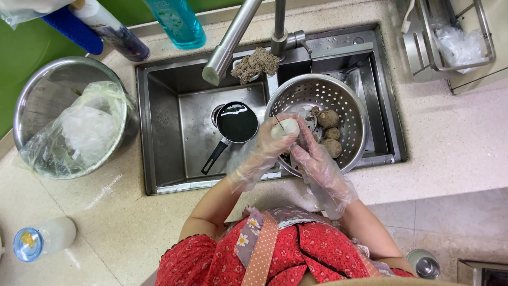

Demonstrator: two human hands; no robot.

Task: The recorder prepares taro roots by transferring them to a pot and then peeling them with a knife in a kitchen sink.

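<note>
Both gloved hands clasp a pale peeled root (286,127) over the colander (353,114), the left hand (264,151) cupping it, the right hand (312,153) pinching what may be a peeler. Brown roots (329,117) lie at two o'clock; a black pan (237,123) sits at nine o'clock.

**Everything placed around the sink**

The sink (169,137) is set into the surface (455,143). In the sink lies a small pan (236,123), handle toward the near edge. To the pan's right, inside the sink, sits a colander (346,100) holding several round tubers (328,117). Both hands, left hand (264,151) and right hand (317,164), meet over the colander's left rim around a peeled piece (286,127). Behind the sink stand a tap (233,39) and a bottle (177,21). Left of the sink rests a bowl (42,90) with a bag (79,132) in it. Right of the sink, at the back, stands a rack (450,37).
</note>
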